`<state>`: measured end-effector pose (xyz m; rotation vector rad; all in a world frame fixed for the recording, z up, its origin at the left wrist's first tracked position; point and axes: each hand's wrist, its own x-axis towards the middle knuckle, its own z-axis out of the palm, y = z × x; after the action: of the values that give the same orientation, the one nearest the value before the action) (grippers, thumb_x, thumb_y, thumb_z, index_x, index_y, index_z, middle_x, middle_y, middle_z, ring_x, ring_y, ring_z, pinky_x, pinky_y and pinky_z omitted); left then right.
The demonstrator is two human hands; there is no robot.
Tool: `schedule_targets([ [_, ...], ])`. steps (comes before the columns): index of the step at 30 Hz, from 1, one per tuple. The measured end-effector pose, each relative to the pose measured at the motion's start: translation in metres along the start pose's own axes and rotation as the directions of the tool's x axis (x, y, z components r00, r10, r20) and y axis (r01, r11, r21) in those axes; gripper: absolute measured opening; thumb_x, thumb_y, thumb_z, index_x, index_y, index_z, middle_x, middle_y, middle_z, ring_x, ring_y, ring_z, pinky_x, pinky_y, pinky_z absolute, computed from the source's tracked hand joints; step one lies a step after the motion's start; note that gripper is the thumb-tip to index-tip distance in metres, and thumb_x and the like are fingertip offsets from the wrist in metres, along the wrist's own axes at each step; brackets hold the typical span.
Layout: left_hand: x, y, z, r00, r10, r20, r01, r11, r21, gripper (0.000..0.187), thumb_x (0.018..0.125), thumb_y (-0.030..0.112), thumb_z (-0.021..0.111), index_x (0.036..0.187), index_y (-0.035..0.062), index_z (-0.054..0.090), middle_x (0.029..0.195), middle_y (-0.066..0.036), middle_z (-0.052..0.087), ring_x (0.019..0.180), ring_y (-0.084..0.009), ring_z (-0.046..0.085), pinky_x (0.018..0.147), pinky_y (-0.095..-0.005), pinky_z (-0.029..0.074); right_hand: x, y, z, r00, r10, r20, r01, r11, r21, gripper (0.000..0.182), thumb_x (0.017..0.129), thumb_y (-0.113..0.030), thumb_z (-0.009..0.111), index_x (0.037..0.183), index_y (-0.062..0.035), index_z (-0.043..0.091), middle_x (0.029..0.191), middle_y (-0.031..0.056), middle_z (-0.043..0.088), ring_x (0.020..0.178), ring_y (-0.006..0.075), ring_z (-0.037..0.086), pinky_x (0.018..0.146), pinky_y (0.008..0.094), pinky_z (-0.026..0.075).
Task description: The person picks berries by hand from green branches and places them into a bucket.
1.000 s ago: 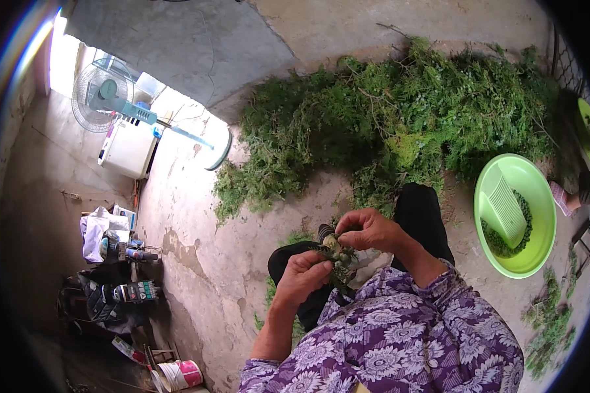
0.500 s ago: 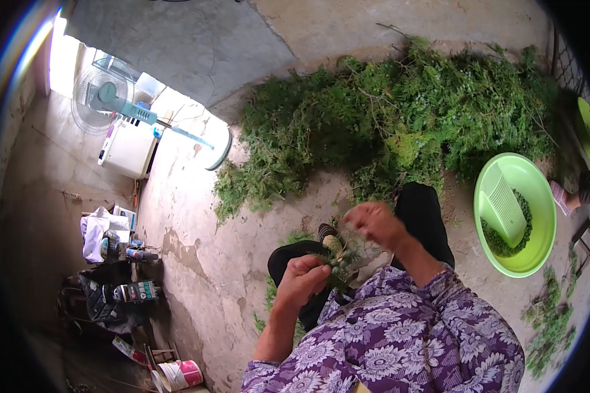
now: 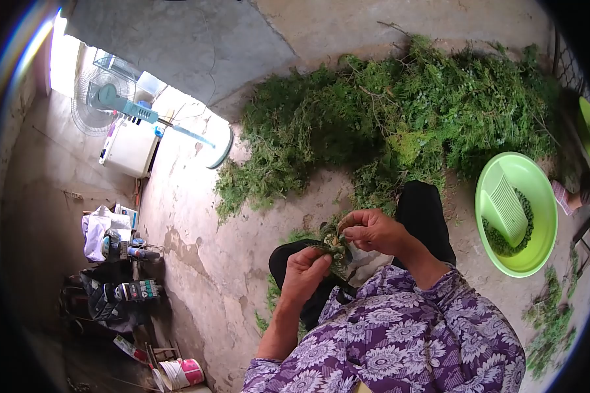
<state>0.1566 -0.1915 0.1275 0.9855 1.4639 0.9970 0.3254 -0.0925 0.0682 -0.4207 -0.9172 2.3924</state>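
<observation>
1. Pedestal fan [image 3: 115, 99], teal and white: round base on the floor, wire-caged head toward the bright opening.
2. White boxy unit [image 3: 130, 148] just beside the fan, contents unclear.
3. Lilac cloth [image 3: 94, 234], rumpled, in the clutter at left.
4. Black quilted item [image 3: 98, 296], bag or jacket, can't tell. Labelled pack [image 3: 139, 290] next to it.
5. White-and-pink bucket [image 3: 181, 373], lower left, tilted in view.
6. Wire mesh [image 3: 568, 65], upper right, partly in shadow.
7. Pink-striped item [image 3: 561, 195] near the right edge, looks like footwear.
8. Dark frame [image 3: 585, 237] below that, maybe a stool, mostly dark.
9. Grey wall [image 3: 177, 46] up top, with a thin cable hanging over it.
</observation>
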Motion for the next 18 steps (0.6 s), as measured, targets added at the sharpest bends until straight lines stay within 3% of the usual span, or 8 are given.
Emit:
schedule_targets([
  [5,0.001,-0.003,0.003,1.000,-0.009,0.015,0.009,1.000,-0.025,0.010,0.082,0.008,0.056,0.076,0.0015,0.058,0.062,0.004,0.053,0.054,-0.0023,0.044,0.050,-0.0178,0.035,0.003,0.008,0.005,0.996,-0.088,0.000,0.087,0.987,-0.134,0.012,0.083,-0.012,0.058,0.087,-0.0016,0.055,0.063,-0.0023,0.050,0.048,0.0021,0.040,0.042,0.0170,0.030],
  [7,0.001,-0.003,0.003,1.000,-0.008,0.013,0.009,0.999,-0.043,0.010,0.082,0.009,0.056,0.077,0.0015,0.058,0.062,0.004,0.053,0.054,-0.0018,0.044,0.049,-0.0175,0.034,0.003,0.009,0.008,0.988,-0.134,-0.082,0.102,0.943,-0.317,0.011,0.083,-0.012,0.057,0.085,-0.0016,0.055,0.064,-0.0019,0.050,0.048,0.0020,0.039,0.041,0.0171,0.029],
  [11,0.001,0.000,0.005,1.000,-0.030,-0.001,0.030,0.999,-0.040,0.010,0.082,0.009,0.056,0.077,0.0018,0.059,0.062,0.004,0.053,0.054,-0.0013,0.044,0.048,-0.0171,0.034,0.004,0.012,0.010,0.973,-0.212,-0.087,0.170,0.922,-0.347,0.011,0.083,-0.012,0.058,0.086,-0.0013,0.054,0.063,-0.0015,0.050,0.048,0.0018,0.039,0.041,0.0172,0.030],
  [13,0.000,0.001,0.006,0.999,-0.038,-0.005,0.037,0.997,-0.066,0.009,0.082,0.010,0.056,0.077,0.0020,0.059,0.062,0.004,0.053,0.053,-0.0008,0.043,0.047,-0.0169,0.033,0.002,0.005,0.011,0.988,-0.135,-0.072,0.125,0.983,-0.132,0.011,0.083,-0.010,0.057,0.088,-0.0009,0.053,0.064,-0.0012,0.050,0.047,0.0019,0.039,0.041,0.0168,0.031],
  [14,0.000,0.000,0.006,0.999,-0.036,-0.005,0.036,0.997,-0.066,0.009,0.082,0.010,0.056,0.077,0.0020,0.059,0.062,0.004,0.053,0.053,-0.0008,0.043,0.047,-0.0169,0.033,0.003,0.007,0.010,0.988,-0.136,-0.071,0.126,0.983,-0.133,0.011,0.083,-0.010,0.057,0.088,-0.0009,0.053,0.064,-0.0012,0.050,0.047,0.0019,0.039,0.041,0.0168,0.031],
  [16,0.001,-0.001,0.007,1.000,-0.009,-0.009,0.008,0.998,-0.061,0.009,0.082,0.009,0.056,0.077,0.0021,0.059,0.062,0.004,0.053,0.053,-0.0010,0.044,0.047,-0.0173,0.034,0.009,0.015,0.006,0.993,-0.110,-0.054,0.115,0.988,0.103,0.009,0.083,-0.007,0.056,0.089,-0.0010,0.053,0.065,-0.0006,0.049,0.047,0.0027,0.039,0.041,0.0163,0.032],
  [17,0.001,-0.001,0.006,1.000,-0.007,-0.011,0.006,0.998,-0.062,0.009,0.082,0.009,0.056,0.077,0.0021,0.059,0.062,0.004,0.053,0.053,-0.0010,0.044,0.047,-0.0173,0.034,0.011,0.017,0.005,0.993,-0.109,-0.052,0.114,0.988,0.101,0.009,0.083,-0.007,0.056,0.089,-0.0010,0.053,0.065,-0.0006,0.049,0.047,0.0027,0.039,0.041,0.0163,0.032],
  [18,0.000,-0.001,0.005,1.000,-0.006,0.003,0.006,0.998,-0.056,0.009,0.081,0.009,0.056,0.077,0.0020,0.059,0.061,0.004,0.052,0.053,-0.0011,0.043,0.047,-0.0174,0.034,0.012,0.018,0.005,0.990,-0.072,-0.122,0.095,0.976,0.194,0.008,0.083,-0.006,0.055,0.089,-0.0011,0.053,0.066,-0.0001,0.049,0.047,0.0032,0.040,0.041,0.0162,0.033],
])
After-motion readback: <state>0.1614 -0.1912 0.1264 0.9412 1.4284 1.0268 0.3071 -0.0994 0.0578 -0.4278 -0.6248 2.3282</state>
